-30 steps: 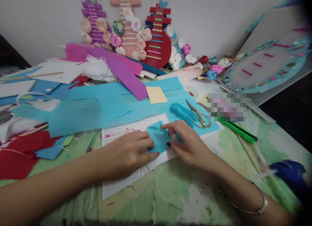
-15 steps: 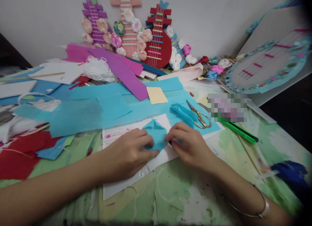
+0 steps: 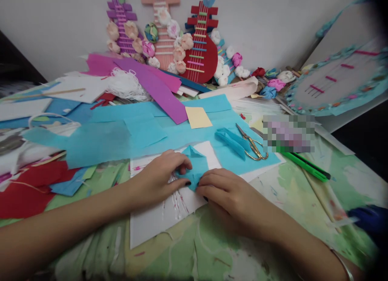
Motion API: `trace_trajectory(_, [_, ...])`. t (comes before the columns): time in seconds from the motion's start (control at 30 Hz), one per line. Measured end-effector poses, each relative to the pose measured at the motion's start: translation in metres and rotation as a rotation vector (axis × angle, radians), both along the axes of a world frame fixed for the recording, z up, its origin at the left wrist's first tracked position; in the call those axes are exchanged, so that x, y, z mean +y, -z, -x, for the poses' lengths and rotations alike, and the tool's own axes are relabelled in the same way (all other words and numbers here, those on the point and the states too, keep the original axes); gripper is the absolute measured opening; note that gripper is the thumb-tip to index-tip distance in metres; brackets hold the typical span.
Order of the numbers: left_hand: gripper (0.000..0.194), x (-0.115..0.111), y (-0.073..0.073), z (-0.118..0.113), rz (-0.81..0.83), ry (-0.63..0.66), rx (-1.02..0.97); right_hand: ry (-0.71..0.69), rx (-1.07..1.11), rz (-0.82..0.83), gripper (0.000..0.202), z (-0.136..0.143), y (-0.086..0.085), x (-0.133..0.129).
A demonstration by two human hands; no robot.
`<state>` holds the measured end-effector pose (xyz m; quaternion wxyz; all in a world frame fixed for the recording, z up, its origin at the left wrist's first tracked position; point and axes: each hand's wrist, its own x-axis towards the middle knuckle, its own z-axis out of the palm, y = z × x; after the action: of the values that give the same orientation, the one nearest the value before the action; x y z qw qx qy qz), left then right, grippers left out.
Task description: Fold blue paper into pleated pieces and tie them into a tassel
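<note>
A small piece of blue paper (image 3: 198, 164) with folded edges lies over a white sheet (image 3: 148, 224) streaked with glue and pink marks. My left hand (image 3: 165, 176) pinches its left side between thumb and fingers. At its lower right edge, my right hand (image 3: 226, 192) has its fingers closed on the same paper. Just beyond, a folded blue strip (image 3: 232, 141) and gold-handled scissors (image 3: 254, 145) rest on a larger blue sheet (image 3: 145, 141).
A green cutter (image 3: 306, 163) lies at the right. Behind stand a red paper instrument (image 3: 201, 60) and a purple one (image 3: 124, 34). A yellow paper piece (image 3: 198, 117), white yarn (image 3: 127, 85) and red scraps (image 3: 27, 188) are spread around.
My right hand has moved down and left onto the paper's lower edge. My left thumb has shifted slightly, and the lower part of the paper is now drawn in. The view has shifted a little.
</note>
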<state>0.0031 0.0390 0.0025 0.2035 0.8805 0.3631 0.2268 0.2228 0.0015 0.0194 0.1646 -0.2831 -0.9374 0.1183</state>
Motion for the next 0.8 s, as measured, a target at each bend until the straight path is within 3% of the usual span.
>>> trace_trajectory(0.17, [0.007,0.0025,-0.0005,-0.0005,0.075,0.005,0.002,-0.014,-0.002,0.012,0.025,0.0007,-0.0023,-0.0006])
trace_trajectory(0.8, [0.006,0.0021,-0.0007,-0.0042,0.110,-0.026,-0.012,-0.024,-0.054,-0.003,0.025,0.0008,-0.0042,-0.0031])
